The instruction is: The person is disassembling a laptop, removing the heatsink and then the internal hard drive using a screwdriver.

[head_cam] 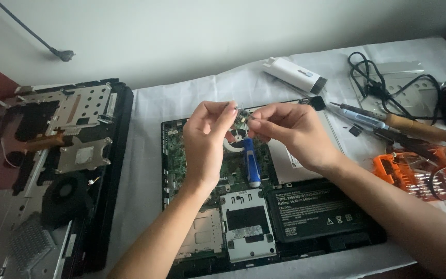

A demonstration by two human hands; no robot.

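Far left: a second opened laptop chassis [52,170] lies on the tabletop [145,155], its copper heat pipe, round black fan and metal shielding bare; it sits well apart from both hands.
Wall above: a dark cable end [64,53] hangs against the white wall.
Centre: an opened laptop [264,217] lies on a white cloth, with green board, silver drive caddy and black battery [318,214] exposed.
Left hand [205,139]: raised above the board, thumb and forefinger pinched on one end of a small metal part [242,114].
Small metal part: held in the air between the two hands, over the laptop's fan area; too small to tell just what it is.
Blue-handled screwdriver [251,163]: lies loose on the board below the hands, tip pointing up toward the fan.
Right hand [290,129]: fingertips closed on the other end of the same small part, wrist over the pale drive cover.
Right of the hands: a white cylindrical tool with a dark end [295,74], a soldering iron with wooden handle [388,121], tangled black cables [388,88] and an orange bit set [419,173].
Risk, dropping: as I judge it, the pinch is slight; a slip would let the part fall among the board components, where it would be hard to find.
Risk, screwdriver: resting unsecured on the board, it could roll or be knocked by a forearm and scratch parts.
Risk, cables: the loops near the orange set could snag a reaching hand.
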